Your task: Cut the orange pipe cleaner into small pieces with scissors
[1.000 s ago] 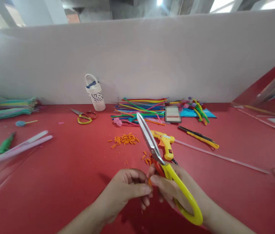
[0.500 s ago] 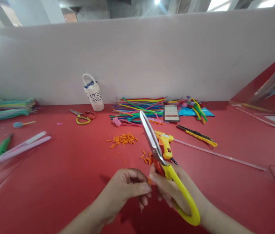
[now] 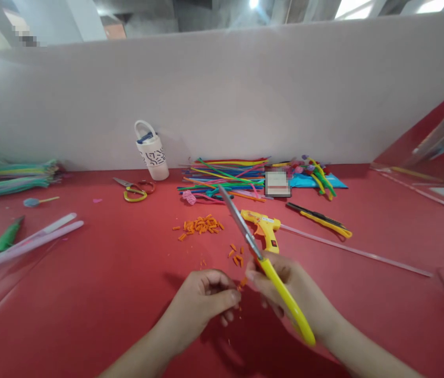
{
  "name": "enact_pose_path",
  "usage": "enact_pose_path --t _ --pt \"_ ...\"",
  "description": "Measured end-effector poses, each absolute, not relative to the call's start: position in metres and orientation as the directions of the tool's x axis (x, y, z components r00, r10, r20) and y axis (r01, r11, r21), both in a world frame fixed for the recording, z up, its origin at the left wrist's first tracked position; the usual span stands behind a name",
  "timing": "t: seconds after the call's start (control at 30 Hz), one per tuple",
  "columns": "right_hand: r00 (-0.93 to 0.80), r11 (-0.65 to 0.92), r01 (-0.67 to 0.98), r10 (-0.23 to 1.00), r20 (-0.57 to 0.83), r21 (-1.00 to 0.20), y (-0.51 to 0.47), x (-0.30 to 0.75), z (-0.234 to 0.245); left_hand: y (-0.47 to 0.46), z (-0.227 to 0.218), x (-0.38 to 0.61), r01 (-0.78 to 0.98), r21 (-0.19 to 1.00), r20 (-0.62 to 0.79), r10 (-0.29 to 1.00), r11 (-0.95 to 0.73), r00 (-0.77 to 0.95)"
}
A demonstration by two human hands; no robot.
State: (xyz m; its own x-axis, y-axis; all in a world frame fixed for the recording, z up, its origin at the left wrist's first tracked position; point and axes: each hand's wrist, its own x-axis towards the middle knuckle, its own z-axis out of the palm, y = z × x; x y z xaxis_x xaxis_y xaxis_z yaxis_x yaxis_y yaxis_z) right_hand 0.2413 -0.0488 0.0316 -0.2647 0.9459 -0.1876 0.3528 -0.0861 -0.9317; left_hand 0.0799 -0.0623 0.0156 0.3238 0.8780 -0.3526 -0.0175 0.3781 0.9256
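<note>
My right hand (image 3: 288, 294) grips yellow-handled scissors (image 3: 263, 260), whose blades point up and away to the left. My left hand (image 3: 206, 299) is curled in a pinch right beside it, fingertips almost touching the right hand's fingers. A tiny orange scrap (image 3: 241, 283) shows between the two hands; what the left fingers pinch is too small to make out. Loose orange cut pieces (image 3: 238, 257) lie on the red table (image 3: 88, 294) just beyond the hands, and a bigger heap of orange bits (image 3: 201, 224) lies farther back.
A yellow glue gun (image 3: 263, 231) lies behind the scissors. Farther back are a pile of coloured pipe cleaners (image 3: 225, 178), a second pair of scissors (image 3: 134, 189), a white patterned cup (image 3: 153, 152), a yellow-black cutter (image 3: 318, 219) and a grey partition wall (image 3: 245, 94). More sticks (image 3: 9, 176) lie far left.
The scissors have tilted and turned edge-on, so the blades look narrower. The hands moved slightly apart, and a few small orange bits now lie below them.
</note>
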Motion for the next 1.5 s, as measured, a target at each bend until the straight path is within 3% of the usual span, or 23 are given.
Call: enact_pose_path --t 0.1,0.33,0.63,0.93,1.1,1.27,1.43,1.5 --pt "-0.101 0.018 0.654 0.993 -0.063 -0.757 -0.032 0.254 0.025 -0.058 0.018 0.073 0.163 0.954 -0.286 0.928 0.252 0.238" --pt "-0.026 0.027 0.791 1.0 0.012 -0.611 -0.007 0.266 0.005 -0.038 0.017 0.049 0.383 0.922 -0.084 0.993 0.048 0.078" --pt "0.017 0.012 0.754 0.999 0.038 -0.657 -0.009 0.267 0.011 -0.008 0.014 0.003 0.671 0.741 0.119 0.989 -0.026 -0.092" --pt "-0.02 0.051 0.712 0.998 0.052 -0.7 -0.016 0.262 0.005 0.006 -0.004 0.008 0.796 0.599 0.188 0.982 -0.09 -0.03" --pt "-0.031 0.038 0.697 0.999 0.023 -0.716 -0.017 0.261 0.004 0.007 -0.006 0.01 0.77 0.636 0.161 0.984 -0.048 -0.071" --pt "-0.05 0.034 0.651 0.999 0.003 -0.758 -0.019 0.256 0.01 0.0 0.002 0.014 0.616 0.788 0.04 0.996 0.02 -0.084" --pt "-0.174 0.033 0.554 0.982 -0.077 -0.832 -0.034 0.243 0.021 -0.03 0.013 0.044 0.343 0.928 -0.189 0.977 0.146 0.096" --pt "-0.284 -0.07 0.394 0.939 -0.193 -0.917 -0.042 0.238 0.024 -0.043 0.016 0.059 0.033 0.94 -0.339 0.911 0.341 0.234"
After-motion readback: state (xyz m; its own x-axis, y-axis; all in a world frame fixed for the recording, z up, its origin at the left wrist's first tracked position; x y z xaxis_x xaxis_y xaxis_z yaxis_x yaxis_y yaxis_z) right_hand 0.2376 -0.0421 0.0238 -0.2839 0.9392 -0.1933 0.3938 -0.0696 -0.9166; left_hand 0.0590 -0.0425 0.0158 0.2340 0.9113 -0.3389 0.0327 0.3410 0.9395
